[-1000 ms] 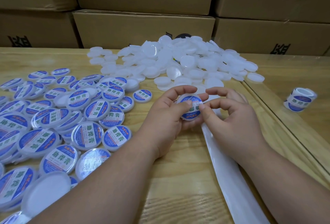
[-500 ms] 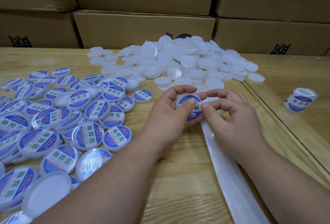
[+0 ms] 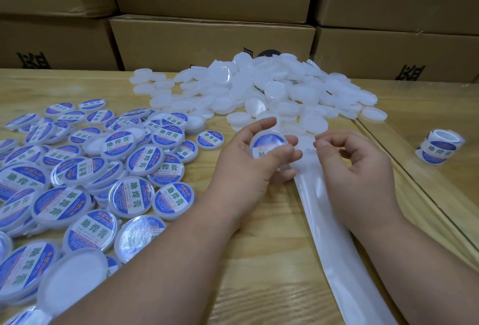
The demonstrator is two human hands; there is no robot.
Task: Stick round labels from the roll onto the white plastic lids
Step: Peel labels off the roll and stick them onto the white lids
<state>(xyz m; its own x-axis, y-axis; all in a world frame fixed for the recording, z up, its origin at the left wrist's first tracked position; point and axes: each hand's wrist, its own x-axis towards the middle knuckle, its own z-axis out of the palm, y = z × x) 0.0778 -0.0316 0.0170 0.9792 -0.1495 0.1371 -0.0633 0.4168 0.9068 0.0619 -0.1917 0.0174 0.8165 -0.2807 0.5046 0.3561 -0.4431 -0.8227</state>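
At the frame's left we see labelled lids (image 3: 77,179) heaped; at centre our left hand (image 3: 248,166) grips a labelled lid (image 3: 268,146) between thumb and fingers (its print blurred). Our right hand (image 3: 355,169), just right of it, curls loosely, holding nothing, above the backing strip (image 3: 326,234); the label roll (image 3: 439,149) stands far right.

We see bare table (image 3: 259,260) at six o'clock; labelled lids (image 3: 85,177) block nine, plain lids (image 3: 259,91) crowd twelve.
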